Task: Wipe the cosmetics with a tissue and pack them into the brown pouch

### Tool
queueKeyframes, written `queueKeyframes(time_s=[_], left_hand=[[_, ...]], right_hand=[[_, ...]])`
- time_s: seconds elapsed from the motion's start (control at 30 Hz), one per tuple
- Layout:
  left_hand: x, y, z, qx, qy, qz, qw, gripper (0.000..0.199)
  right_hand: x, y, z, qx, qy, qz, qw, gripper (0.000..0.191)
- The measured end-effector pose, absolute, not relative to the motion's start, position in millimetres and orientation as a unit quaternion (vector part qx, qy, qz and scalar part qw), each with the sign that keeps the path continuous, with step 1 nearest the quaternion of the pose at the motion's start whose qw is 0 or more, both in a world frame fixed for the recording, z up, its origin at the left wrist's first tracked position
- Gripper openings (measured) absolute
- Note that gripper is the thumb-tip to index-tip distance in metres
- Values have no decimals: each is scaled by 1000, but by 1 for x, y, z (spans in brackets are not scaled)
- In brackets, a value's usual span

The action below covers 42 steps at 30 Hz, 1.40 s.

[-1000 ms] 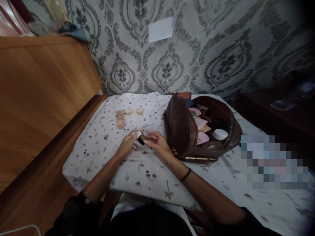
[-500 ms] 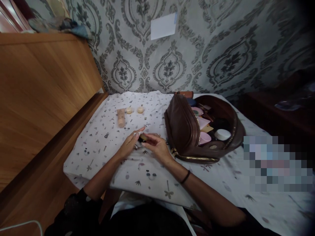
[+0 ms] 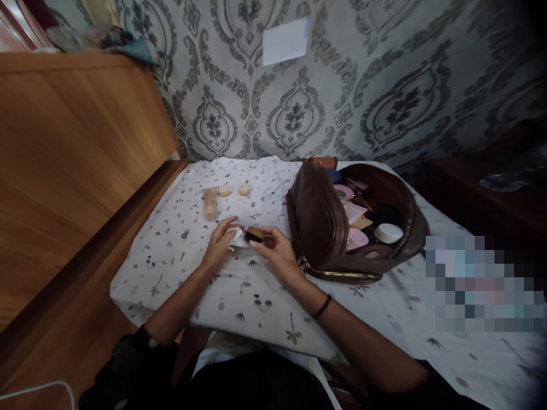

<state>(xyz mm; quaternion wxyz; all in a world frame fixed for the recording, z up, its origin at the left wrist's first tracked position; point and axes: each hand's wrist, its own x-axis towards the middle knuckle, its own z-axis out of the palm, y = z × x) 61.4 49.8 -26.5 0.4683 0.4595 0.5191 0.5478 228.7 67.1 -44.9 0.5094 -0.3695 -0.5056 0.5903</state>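
Over the middle of the table, my right hand [image 3: 277, 250] pinches a small dark container with a gold-coloured face [image 3: 255, 234] between thumb and fingers. Its exact kind is too small to make out. My left hand [image 3: 219, 244] is closed on a white tissue [image 3: 239, 238], which lies close against the container's left side. Beyond my hands are a beige squeeze tube [image 3: 210, 204] and two small yellowish jars, one on the left [image 3: 224, 191] and one on the right [image 3: 244, 190].
An unzipped brown cosmetic bag [image 3: 318, 219] stands to the right, holding pink items and a white round lid [image 3: 388, 233]. A brown object [image 3: 322, 162] lies behind it. A wooden cabinet [image 3: 85, 154] borders the left; a patterned wall [image 3: 294, 108] rises behind the white printed cloth [image 3: 171, 250].
My hands have drawn slightly apart. The container has come away from my left palm and shows more of its gold face, and the white tissue is more visible.
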Motion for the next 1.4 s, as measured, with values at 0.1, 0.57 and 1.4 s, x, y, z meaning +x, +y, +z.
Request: queueKeyframes(time_s=[0.1, 0.57, 1.4], left_hand=[[62, 50, -26, 427, 493, 600, 463, 41], [71, 43, -33, 628, 514, 445, 379, 64], [68, 42, -28, 663, 494, 445, 344, 53]], right_hand=[[229, 69, -47, -383, -479, 599, 515, 46], [230, 69, -47, -332, -534, 574, 524, 55], [228, 62, -41, -278, -554, 596, 511, 33]])
